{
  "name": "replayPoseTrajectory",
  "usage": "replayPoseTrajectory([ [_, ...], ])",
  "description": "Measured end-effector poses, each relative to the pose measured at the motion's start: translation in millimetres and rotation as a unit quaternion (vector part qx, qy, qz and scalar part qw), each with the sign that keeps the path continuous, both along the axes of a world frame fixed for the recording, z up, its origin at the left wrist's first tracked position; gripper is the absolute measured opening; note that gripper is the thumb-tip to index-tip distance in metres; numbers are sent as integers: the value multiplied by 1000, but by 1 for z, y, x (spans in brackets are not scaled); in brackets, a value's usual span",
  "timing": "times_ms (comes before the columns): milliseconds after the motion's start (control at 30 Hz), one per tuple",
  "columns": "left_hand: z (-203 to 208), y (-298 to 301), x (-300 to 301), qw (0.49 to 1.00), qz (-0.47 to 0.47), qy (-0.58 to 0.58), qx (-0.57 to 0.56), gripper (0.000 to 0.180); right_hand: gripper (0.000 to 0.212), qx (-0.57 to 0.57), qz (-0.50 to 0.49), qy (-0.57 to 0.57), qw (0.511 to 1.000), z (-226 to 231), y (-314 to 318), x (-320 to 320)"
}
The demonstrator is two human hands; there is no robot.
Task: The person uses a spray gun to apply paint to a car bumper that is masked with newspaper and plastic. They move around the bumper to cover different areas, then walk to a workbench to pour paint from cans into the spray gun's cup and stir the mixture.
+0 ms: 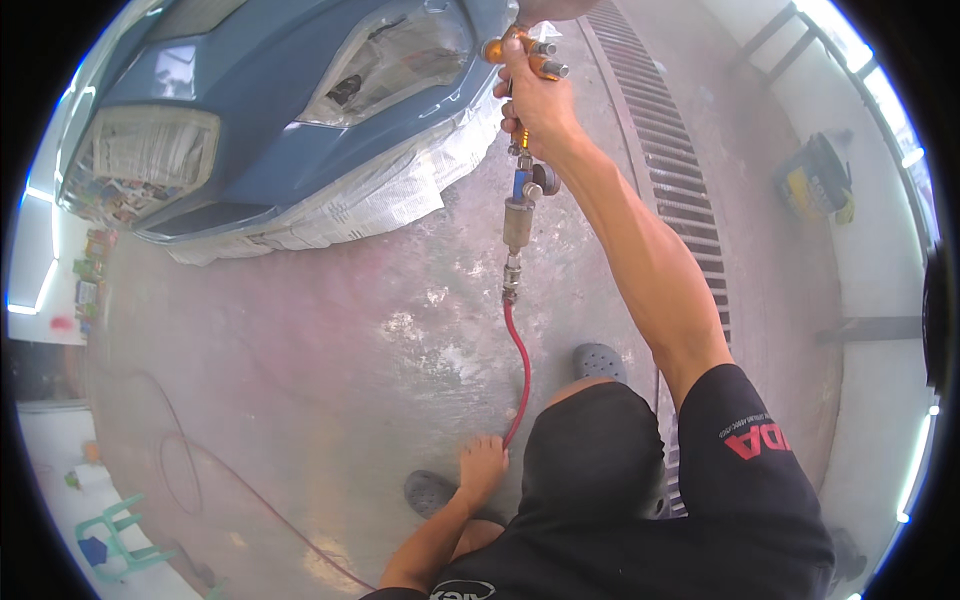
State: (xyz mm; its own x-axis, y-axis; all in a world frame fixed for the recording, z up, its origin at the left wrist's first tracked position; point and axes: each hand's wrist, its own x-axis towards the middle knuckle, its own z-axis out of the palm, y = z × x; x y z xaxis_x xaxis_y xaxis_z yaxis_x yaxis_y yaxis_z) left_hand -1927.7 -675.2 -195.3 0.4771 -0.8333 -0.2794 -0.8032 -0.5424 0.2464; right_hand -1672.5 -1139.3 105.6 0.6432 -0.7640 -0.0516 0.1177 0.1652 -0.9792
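At the top of the view my right hand (543, 108) is closed around the grip of an orange spray gun (549, 68), my arm stretched far forward. A rounded brownish part above the gun is cut off by the frame. Below the grip hang a small round gauge (546, 179) and a metal cylindrical fitting (517, 224). From that fitting a red air hose (523, 352) runs down to my left hand (482, 468), whose fingers are curled on it near my knee. Left of the gun is a blue-grey car front (260, 85), with masking paper (385, 205) along its lower edge.
A long floor grate (670, 150) runs along my right side. Against the right wall stands a dark bucket (812, 180). More hose (270, 508) loops over the floor at lower left, near a green stool (122, 535). Small containers (92, 265) stand by the left wall.
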Motion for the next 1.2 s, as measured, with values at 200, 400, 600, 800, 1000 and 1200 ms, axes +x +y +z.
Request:
replayPoseTrajectory([
  [200,35,61,45,949,76,246,184,32,58,20,-39,32,999,-63,-51,-15],
  [400,130,74,112,932,237,272,42,33,58,66,15,77,995,-126,-68,-41],
  [600,196,-22,117,957,175,214,83,33,66,80,131,59,986,-144,-77,-50],
  [800,185,-102,105,950,230,211,-23,28,65,4,77,95,992,-155,-156,-7],
  [1000,174,-137,94,958,186,216,25,31,62,-9,33,106,994,-152,-229,33],
  [1200,178,-138,83,922,271,277,15,33,62,-2,10,78,997,-134,-246,45],
])
